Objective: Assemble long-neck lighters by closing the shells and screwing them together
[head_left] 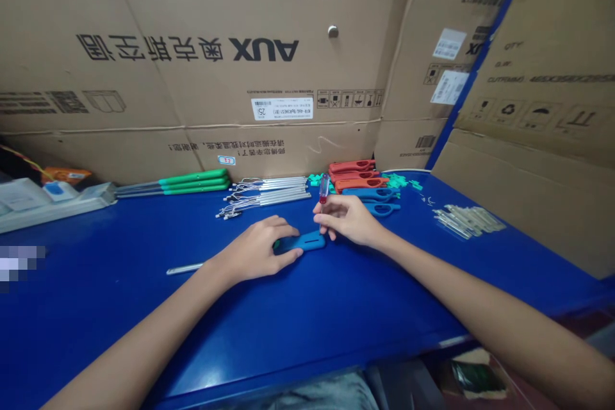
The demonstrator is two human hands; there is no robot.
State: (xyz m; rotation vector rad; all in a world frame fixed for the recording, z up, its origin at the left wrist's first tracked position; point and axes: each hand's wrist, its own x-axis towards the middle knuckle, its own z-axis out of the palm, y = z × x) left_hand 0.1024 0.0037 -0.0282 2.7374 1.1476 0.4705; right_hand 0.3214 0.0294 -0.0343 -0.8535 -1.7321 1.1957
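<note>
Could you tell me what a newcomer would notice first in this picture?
The bright blue workbench stands out first, backed by a large cardboard AUX carton. At its centre, the right hand holds a small red-handled screwdriver above a blue plastic handle under the left hand. Behind them lie rows of handled pieces in green, orange and blue.

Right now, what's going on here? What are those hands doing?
A person is working at a blue table with bare hands. The right hand pinches a small screwdriver with a red handle, just above a blue plastic handle, which the left hand holds on the table. Farther back lie green-handled rods, silver rods with thin wires, orange-red handles and more blue handles. Large cardboard boxes stand behind the table.
</note>
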